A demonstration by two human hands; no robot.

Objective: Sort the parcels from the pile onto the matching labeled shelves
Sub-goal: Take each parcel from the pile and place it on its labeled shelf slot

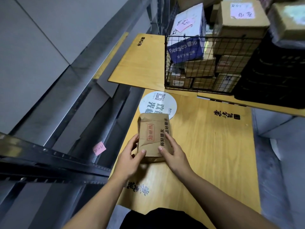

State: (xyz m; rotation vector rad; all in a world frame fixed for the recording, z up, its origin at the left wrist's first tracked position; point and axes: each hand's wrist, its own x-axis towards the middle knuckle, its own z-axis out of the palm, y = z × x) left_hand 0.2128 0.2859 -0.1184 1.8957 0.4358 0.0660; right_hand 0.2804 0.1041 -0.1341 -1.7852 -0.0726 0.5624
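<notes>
At the near edge, a dark garment (158, 219) is cut off by the frame, and two bare forearms reach out over the desk (214, 154). The desk is a pale yellow wood-grain board with black brush-style characters printed on it.

Both hands grip the parcel (151, 136), a flat, oblong packet of creased brown paper with a red stamp and a line of black print. The left hand (130, 157) curls round its near left edge with the thumb on top. The right hand (175, 156) clasps the right edge, thumb laid across the top face. Whether the parcel rests on the desk or is held just above it cannot be told, and its underside is hidden.

Its far end covers the near rim of a round white disc (158, 103), which bears a QR code and large characters.

To the left stands a dark metal rack (49, 162) with perforated rails. A pink note (99, 147) is stuck to it, its writing too small to read.

Farther off, a second wooden board (142, 63) carries a black wire basket (166, 63). Brown cardboard boxes (231, 63) are stacked in the basket, along with a blue-and-white carton (186, 47) with a pink slip on top. The topmost boxes are blurred and cut off. At the far right, a black ribbed crate (272, 71) runs out of the frame.
</notes>
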